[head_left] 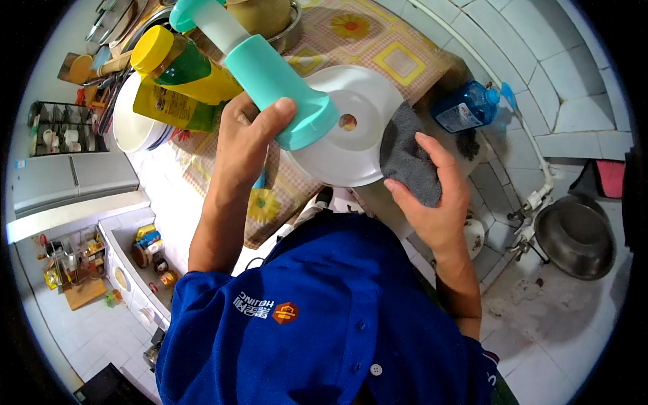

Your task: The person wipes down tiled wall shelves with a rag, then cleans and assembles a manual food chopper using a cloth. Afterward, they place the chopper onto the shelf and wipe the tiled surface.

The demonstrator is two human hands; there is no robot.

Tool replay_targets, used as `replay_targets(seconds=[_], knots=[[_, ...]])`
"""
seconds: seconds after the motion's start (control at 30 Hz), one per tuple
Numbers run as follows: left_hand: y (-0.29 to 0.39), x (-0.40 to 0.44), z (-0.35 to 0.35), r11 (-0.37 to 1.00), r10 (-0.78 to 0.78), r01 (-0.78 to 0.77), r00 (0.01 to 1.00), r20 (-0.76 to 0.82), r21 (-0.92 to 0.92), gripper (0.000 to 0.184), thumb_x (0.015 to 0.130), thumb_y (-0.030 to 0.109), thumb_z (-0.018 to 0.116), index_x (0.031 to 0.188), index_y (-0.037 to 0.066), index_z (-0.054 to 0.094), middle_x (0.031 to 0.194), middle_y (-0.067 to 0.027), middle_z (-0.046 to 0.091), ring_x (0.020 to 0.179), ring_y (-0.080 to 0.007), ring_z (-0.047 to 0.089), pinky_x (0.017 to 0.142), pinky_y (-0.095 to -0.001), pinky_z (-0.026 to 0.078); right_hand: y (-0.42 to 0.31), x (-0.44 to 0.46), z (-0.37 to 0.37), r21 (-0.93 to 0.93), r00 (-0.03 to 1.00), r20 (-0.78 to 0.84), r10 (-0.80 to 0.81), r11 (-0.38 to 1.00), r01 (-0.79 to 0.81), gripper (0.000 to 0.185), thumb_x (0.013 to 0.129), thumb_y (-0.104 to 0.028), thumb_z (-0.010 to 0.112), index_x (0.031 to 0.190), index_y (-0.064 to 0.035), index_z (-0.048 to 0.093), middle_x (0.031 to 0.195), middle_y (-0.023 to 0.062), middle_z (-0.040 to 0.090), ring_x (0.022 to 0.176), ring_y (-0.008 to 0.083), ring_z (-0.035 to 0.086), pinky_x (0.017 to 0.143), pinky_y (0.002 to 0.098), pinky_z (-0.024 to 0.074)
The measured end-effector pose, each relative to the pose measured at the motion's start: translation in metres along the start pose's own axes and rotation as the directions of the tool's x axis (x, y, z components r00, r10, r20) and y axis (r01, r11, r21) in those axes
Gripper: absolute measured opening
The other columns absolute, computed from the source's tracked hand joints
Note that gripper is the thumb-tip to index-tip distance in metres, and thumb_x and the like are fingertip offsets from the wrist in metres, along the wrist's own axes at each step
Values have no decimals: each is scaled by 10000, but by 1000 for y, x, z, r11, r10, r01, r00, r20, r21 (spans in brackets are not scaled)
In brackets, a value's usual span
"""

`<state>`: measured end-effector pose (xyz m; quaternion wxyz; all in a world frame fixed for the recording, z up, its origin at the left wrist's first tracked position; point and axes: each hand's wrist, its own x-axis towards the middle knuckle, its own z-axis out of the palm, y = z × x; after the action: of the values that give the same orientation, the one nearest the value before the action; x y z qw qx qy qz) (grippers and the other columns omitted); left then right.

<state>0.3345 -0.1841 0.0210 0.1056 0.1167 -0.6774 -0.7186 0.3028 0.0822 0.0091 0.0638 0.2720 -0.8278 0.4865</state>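
Observation:
My left hand (246, 131) is wrapped round a teal plastic cylinder (277, 84) with a white middle section and a teal top end, tilted over the table. Below its wide end is a round white plastic piece (327, 162) with a small hole in its centre; I cannot tell if the two are joined. A dark grey cloth (408, 155) is pinched between the thumb and fingers of my right hand (439, 189). That cloth covers the right edge of the white piece.
A checked tablecloth (307, 30) with flower prints covers the table. Yellow-labelled bottles (185, 74) and white bowls (131, 121) stand left. At right are a blue pump bottle (466, 108), pipes and taps (526, 226), and a metal basin (576, 236).

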Motion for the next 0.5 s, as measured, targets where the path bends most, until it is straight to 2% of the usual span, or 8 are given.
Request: replay_targets(seconds=[0.13, 0.3, 0.4, 0.5], knots=[[0, 0, 4, 1000, 18, -18, 1000, -5, -18, 494, 842, 356, 699, 1079, -74, 648, 988, -121, 682, 885, -167, 634, 842, -300, 493, 4, -1, 0, -27, 999, -29, -30, 999, 30, 581, 688, -40, 809, 1231, -50, 602, 1074, 159, 668, 950, 320, 670, 822, 388, 533], [4, 0, 6, 999, 45, -45, 999, -14, 14, 515, 845, 370, 692, 1096, -76, 640, 999, -124, 679, 903, -171, 632, 850, -302, 491, 6, 0, -5, 43, 999, -38, -35, 998, 37, 503, 690, -31, 800, 1169, -40, 645, 1042, 149, 693, 926, 297, 694, 816, 363, 544], [7, -3, 6, 998, 57, -58, 998, -17, -29, 534, 849, 385, 683, 1112, -76, 633, 1003, -124, 679, 909, -170, 632, 850, -302, 491, 4, 2, -8, 69, 998, -58, -23, 997, 27, 479, 692, -29, 798, 1150, -39, 657, 1035, 155, 697, 915, 283, 700, 815, 351, 545], [7, -4, 2, 999, 42, -43, 999, 30, 4, 639, 840, 461, 672, 1150, -89, 574, 1074, -146, 642, 962, -193, 622, 874, -322, 484, 6, 6, -12, 91, 999, -42, -16, 996, 20, 465, 691, -27, 797, 1136, -37, 663, 1011, 158, 701, 887, 264, 704, 779, 333, 548]])
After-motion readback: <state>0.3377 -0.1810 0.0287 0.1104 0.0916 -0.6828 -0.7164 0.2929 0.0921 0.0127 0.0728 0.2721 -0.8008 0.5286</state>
